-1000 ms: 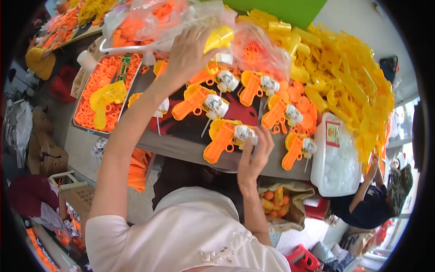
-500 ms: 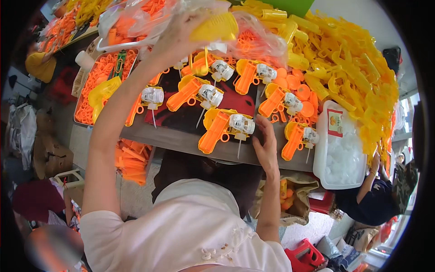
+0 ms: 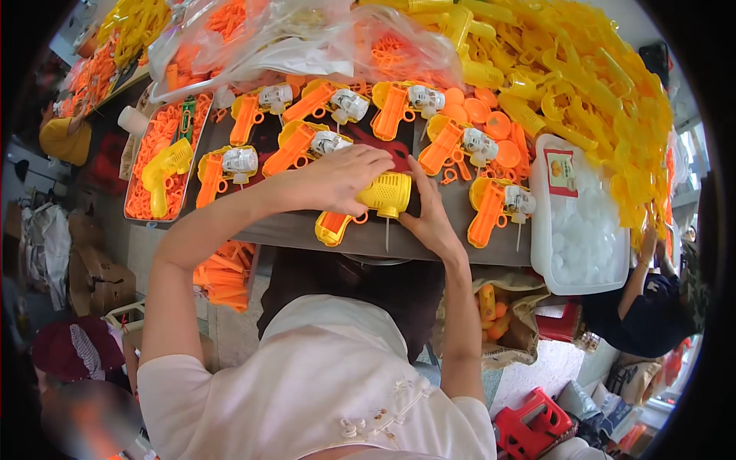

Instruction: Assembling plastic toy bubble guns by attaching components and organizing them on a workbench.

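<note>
At the table's front centre sits a toy gun with a yellow ribbed shell half (image 3: pixel 388 193) over its front part, its orange grip showing at the lower left. My left hand (image 3: pixel 341 180) lies over the shell from the left, fingers on top and thumb below. Against its right end, my right hand (image 3: pixel 431 218) holds with thumb and fingers. A thin white tube hangs down from the gun. Around it lie several uncovered toy guns, among them one with an orange grip and clear bottle-like part (image 3: pixel 491 213) at the right.
Yellow shell parts (image 3: pixel 567 84) are heaped at the back right. A white tub (image 3: pixel 543 253) of clear parts stands right; a tray of orange rings (image 3: pixel 181 201) with a yellow gun body is left. Orange discs (image 3: pixel 507 153) and plastic bags (image 3: pixel 307 57) lie behind. Another person's arm (image 3: pixel 635 268) is far right.
My left hand has come down from the back with the yellow shell half and set it over the front toy gun. My right hand has closed in on the gun's end.
</note>
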{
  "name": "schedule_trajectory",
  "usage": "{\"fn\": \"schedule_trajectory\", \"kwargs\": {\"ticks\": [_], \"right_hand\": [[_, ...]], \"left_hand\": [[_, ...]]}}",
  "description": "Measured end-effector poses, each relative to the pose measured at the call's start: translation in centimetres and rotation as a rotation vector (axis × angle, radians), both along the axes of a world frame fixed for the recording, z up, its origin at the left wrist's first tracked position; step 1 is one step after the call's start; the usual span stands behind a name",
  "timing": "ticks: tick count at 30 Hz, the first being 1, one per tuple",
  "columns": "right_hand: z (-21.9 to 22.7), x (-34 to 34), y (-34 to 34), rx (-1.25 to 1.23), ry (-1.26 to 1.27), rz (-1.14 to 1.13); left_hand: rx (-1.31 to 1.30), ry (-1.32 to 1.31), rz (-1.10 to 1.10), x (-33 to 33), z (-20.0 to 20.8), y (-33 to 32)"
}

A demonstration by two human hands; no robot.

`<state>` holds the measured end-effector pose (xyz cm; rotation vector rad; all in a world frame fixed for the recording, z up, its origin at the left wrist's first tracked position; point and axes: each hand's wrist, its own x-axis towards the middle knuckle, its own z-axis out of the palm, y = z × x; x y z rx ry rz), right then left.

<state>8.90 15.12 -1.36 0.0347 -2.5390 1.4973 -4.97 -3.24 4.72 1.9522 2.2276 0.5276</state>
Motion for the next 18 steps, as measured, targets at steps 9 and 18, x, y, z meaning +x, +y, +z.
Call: {"fn": "schedule_trajectory", "kwargs": {"ticks": [9,18], "right_hand": [[0.6,0.6,0.4,-0.081,-0.013,0.013],[0.3,0.5,0.4,-0.052,0.018,0.005]], "left_hand": [[-0.245,-0.055,0.048,1.4,0.8,1.9],[-0.342,0.034,0.030,1.4,-0.4,2.2]]}}
